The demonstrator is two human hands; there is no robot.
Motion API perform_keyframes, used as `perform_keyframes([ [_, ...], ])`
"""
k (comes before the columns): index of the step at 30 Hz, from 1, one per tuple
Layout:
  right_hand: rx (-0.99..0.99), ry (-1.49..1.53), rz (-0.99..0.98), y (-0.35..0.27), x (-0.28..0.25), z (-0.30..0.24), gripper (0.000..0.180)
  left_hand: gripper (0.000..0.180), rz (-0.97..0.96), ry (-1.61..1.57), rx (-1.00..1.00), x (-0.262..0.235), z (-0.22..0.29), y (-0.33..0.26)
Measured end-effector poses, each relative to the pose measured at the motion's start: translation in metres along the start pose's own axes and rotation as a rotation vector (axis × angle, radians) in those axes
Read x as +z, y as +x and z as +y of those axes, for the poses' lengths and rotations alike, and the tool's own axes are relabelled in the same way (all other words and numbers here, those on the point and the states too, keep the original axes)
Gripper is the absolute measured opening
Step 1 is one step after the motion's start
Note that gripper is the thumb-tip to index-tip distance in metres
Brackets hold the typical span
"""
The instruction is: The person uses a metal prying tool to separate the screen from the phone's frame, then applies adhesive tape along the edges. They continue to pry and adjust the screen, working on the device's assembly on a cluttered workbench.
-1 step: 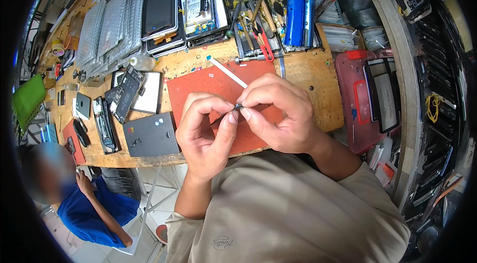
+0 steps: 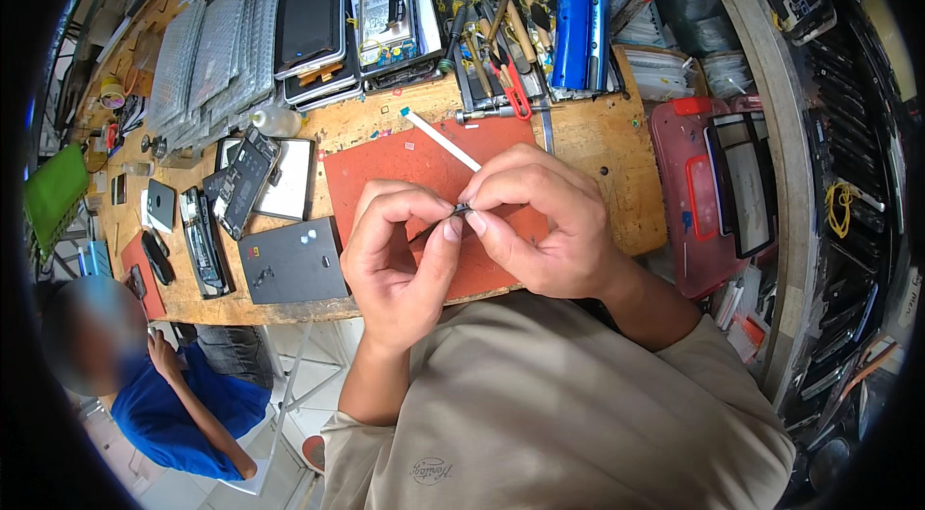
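Above the red mat [image 2: 371, 168], my left hand [image 2: 400, 264] and my right hand [image 2: 544, 226] meet fingertip to fingertip. Each pinches with thumb and forefinger the same small dark part [image 2: 462, 209], too small and too covered to name. A long white strip [image 2: 441, 139] runs over the mat up to my right fingers, where its near end is hidden. Something dark lies behind my left thumb, mostly covered. To the left of my left hand is a black flat panel [image 2: 292, 260] with tiny pieces on it.
Opened phones [image 2: 249, 183] lie on the wooden bench's left. Bubble-wrapped packs [image 2: 207, 57] and stacked tablets [image 2: 308, 19] stand behind. Hand tools, red-handled scissors [image 2: 514, 91] and a blue device [image 2: 572, 36] fill the back. A person in blue [image 2: 183, 414] sits at lower left.
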State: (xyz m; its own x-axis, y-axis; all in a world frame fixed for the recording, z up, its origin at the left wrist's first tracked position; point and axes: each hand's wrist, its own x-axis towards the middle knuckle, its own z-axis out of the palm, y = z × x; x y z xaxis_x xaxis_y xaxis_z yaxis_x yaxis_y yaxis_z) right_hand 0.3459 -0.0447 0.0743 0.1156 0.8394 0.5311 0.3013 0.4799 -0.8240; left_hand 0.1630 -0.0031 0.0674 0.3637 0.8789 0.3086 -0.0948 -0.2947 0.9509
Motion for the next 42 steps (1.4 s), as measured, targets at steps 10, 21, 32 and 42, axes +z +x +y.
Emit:
perform_keyframes([
  [10, -0.021, -0.042, 0.034, -0.002, 0.006, -0.002, 0.024, 0.018, 0.032, -0.02, 0.007, 0.001, -0.001, -0.002],
  [21, 0.013, -0.03, 0.072, -0.001, 0.011, 0.002, 0.021, 0.015, 0.067, -0.051, -0.005, 0.006, -0.007, 0.0],
  [32, -0.032, -0.069, 0.057, 0.0, 0.018, -0.004, 0.022, 0.018, 0.032, 0.27, 0.186, -0.007, 0.003, -0.002],
  [42, -0.032, -0.033, 0.081, 0.005, 0.023, -0.003, 0.036, 0.017, 0.047, 0.003, 0.018, -0.016, -0.001, 0.001],
])
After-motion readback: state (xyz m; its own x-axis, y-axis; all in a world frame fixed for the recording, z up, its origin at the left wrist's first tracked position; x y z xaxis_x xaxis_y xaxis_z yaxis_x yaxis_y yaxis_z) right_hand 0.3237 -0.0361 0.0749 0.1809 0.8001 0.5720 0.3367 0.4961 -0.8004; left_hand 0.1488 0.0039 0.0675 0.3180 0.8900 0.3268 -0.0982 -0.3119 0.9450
